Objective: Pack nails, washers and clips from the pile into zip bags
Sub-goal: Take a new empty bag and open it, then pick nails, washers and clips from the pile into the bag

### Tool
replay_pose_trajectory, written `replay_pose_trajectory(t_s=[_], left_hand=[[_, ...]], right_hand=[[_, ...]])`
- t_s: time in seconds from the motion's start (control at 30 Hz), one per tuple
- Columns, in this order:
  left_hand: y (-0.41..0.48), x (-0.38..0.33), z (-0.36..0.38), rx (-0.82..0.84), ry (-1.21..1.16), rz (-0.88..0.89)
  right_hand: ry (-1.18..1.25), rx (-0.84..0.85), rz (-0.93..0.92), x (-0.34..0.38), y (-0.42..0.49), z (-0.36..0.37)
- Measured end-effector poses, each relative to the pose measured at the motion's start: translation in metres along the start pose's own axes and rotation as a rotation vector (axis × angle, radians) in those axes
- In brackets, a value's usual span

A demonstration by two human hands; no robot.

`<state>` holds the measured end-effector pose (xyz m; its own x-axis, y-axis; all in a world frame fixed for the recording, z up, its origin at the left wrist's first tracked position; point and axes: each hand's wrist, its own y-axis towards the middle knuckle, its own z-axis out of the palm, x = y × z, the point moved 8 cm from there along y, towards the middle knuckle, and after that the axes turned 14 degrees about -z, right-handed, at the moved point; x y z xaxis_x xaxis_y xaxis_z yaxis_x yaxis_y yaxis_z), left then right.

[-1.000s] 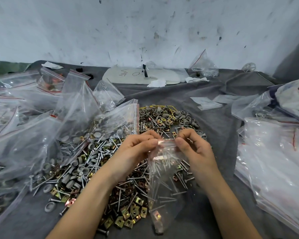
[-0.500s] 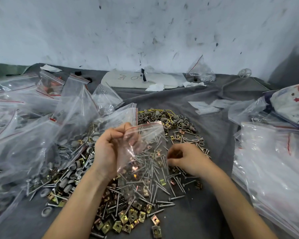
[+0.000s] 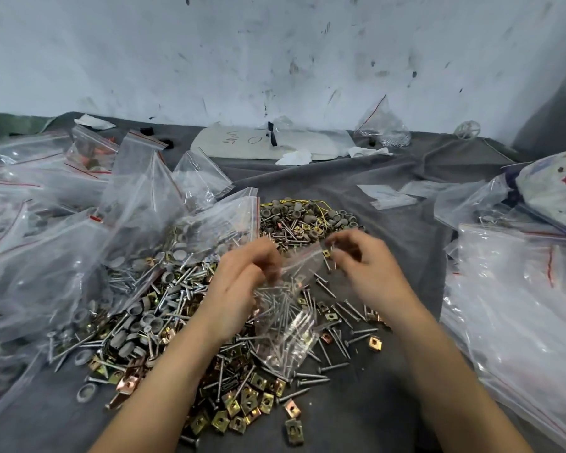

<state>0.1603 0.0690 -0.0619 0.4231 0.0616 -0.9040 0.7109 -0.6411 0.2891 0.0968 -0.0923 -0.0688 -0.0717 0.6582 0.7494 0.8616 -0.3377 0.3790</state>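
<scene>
A grey cloth [image 3: 356, 420] lies below a scuffed white wall [image 3: 275, 44]. At the back lie a scribbled-on white board [image 3: 242, 145] and crumpled tissue [image 3: 294, 157]; a star-printed bag [image 3: 559, 194] sits right.

Right hand [image 3: 366, 266] — back at bag [image 3: 288, 322] mouth

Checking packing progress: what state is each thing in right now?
pile: loose, mixed, on the cloth.
small zip bag: held above the pile, partly filled with nails.
left hand: grips the bag's top.
right hand: fingers curled at the bag's mouth; contents unclear.
</scene>
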Motion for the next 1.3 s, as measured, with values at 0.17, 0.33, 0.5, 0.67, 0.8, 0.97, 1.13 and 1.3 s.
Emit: replay_pose_trajectory(t_s=[0.17,0.33,0.5,0.67,0.8,0.97,1.13,1.3], left_hand=[[-0.011,-0.015,0.017,0.035,0.224,0.152],[-0.013,-0.022,0.014,0.03,0.113,0.213],[-0.01,-0.022,0.008,0.015,0.017,0.189],[-0.009,-0.017,0.003,-0.031,-0.03,0.149],[-0.008,-0.014,0.001,-0.043,-0.026,0.146],[-0.007,-0.012,0.001,-0.043,-0.018,0.13],[-0.007,-0.012,0.001,-0.05,0.017,0.137],[-0.01,-0.015,0.002,-0.08,0.113,0.163]], right_hand=[[0.441,-0.146,-0.249,0.062,0.001,-0.019],[0.142,-0.019,-0.402,0.085,-0.007,-0.001],[0.149,-0.022,-0.369,0.071,-0.008,-0.007],[0.032,-0.155,-0.026,0.008,0.004,-0.02],[-0.268,0.226,0.163,-0.04,-0.009,0.022],[-0.269,0.226,0.124,-0.043,-0.009,0.032],[-0.151,0.102,0.105,-0.038,-0.006,0.015],[0.203,-0.243,0.025,0.005,-0.002,-0.024]])
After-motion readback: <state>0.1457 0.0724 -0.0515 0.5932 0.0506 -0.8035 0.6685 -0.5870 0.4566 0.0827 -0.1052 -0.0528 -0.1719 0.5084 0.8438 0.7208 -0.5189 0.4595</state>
